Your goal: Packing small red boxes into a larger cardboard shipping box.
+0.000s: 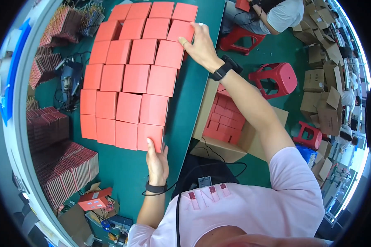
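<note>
Rows of red boxes (132, 74) lie packed together as a block on the green tabletop (115, 173). At the near right corner, my left hand (156, 164) grips a red box (148, 136), its thumb on the top face and its fingers along the side, partly hidden. Farther up the right edge, my right hand (200, 47) is on another red box (180, 32). Its thumb rests at the box's near corner and its fingers at the far one. A gap shows beside one box in the second row from the far end.
Right of the table, an open carton (222, 153) holds more red boxes. Red stools (274, 78) and stacked cardboard cartons (321, 90) stand beyond. A co-worker (278, 18) sits at the far right. On the left are stacked red-edged pieces (70, 173) and a dark device with cables (70, 78).
</note>
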{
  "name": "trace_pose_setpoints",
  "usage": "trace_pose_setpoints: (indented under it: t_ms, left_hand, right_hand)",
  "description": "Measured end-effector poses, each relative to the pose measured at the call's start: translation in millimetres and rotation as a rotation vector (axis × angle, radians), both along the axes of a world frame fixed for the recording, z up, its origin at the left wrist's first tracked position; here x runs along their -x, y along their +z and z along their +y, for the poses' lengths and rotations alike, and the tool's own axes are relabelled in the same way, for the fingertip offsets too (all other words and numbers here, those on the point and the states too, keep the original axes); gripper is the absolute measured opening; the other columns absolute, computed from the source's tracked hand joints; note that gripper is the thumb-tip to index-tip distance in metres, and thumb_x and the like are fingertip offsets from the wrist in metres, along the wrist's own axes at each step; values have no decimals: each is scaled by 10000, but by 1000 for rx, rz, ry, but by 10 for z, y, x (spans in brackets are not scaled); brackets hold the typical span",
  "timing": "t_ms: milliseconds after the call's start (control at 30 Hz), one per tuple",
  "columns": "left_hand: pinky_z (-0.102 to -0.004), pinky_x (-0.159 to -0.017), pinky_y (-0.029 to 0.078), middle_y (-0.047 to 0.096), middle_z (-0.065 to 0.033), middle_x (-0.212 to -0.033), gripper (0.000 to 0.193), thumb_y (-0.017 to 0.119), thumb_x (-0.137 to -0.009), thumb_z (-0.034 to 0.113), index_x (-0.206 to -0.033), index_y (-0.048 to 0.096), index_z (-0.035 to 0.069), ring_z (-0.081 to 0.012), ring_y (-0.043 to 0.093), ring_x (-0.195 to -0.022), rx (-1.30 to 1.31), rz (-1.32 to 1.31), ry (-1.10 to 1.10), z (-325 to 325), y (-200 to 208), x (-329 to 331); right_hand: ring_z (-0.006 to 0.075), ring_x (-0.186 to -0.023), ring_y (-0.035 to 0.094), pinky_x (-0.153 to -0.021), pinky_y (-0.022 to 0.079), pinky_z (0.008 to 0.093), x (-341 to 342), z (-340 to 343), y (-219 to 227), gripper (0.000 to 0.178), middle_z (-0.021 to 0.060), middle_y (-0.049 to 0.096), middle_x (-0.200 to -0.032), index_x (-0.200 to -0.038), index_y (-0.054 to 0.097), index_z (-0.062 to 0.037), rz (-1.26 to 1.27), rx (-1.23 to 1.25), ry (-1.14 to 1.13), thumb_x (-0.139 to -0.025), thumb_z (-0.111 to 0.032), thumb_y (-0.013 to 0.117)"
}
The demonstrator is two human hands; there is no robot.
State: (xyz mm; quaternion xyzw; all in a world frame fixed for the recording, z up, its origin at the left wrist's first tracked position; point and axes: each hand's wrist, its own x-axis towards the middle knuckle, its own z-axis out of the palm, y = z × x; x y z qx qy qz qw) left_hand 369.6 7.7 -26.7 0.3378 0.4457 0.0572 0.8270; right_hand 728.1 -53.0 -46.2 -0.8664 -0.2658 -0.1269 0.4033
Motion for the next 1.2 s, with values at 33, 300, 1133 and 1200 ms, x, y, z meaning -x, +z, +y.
trace_pose_setpoints:
  t_ms: [33, 300, 1133, 1200]
  left_hand:
    - [-482, -1165, 160, 283, -127, -1532, 866, 514, -909, 627, -1495, 236, 53, -331, 243, -1413, 18, 19, 14, -10, -21, -14]
    - [-463, -1175, 156, 324, -157, -1501, 886, 528, -905, 621, -1470, 266, -9, -306, 271, -1405, -65, 52, 29, -9, -35, -77]
    - [-420, -1078, 354, 490, -57, -1383, 695, 556, -918, 564, -1420, 388, 113, -218, 471, -1254, -53, 200, 7, 296, 103, 838]
    - [-413, -1072, 356, 492, -55, -1382, 707, 560, -911, 576, -1420, 390, 116, -213, 472, -1252, -100, 237, 22, 265, 132, 817]
  right_hand:
    - [352, -1105, 564, -1005, 429, 385, -98, 2, -19, 575, 259, 541, -1212, -1153, 578, 63, 15, -58, -54, -797, -352, 757]
    - [237, -1074, 597, -935, 456, 330, -503, 23, -323, 674, 148, 635, -1159, -1159, 625, -3, 654, -344, 130, -741, -513, 765]
    - [127, -893, 630, -789, 498, 297, 372, -384, 25, 447, 67, 707, -978, -1051, 696, 22, 764, -223, 404, -864, -383, 719]
    - [150, -919, 635, -811, 505, 301, 396, -361, 72, 466, 63, 698, -1020, -1110, 690, 5, 864, -263, 420, -852, -381, 732]
